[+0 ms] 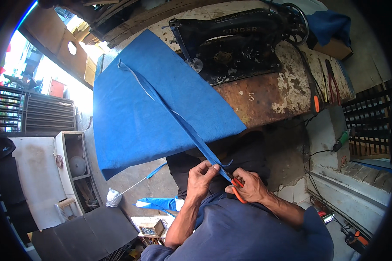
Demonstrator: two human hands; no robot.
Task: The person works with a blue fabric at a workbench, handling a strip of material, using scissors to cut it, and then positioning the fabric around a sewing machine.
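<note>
While a wide blue cloth (pixel 135 117) was spread beside the black sewing machine (pixel 241 48), a long, narrow blue strip (pixel 195 138) with a pale edge was stretched slantwise over it. Both forearms (pixel 183 219) were bent inward. Near its lower end, the strip was pinched between thumb and finger of the left hand (pixel 200 179); just beside that end, orange-handled scissors (pixel 238 195) were held in the tightly curled right hand (pixel 250 187).
</note>
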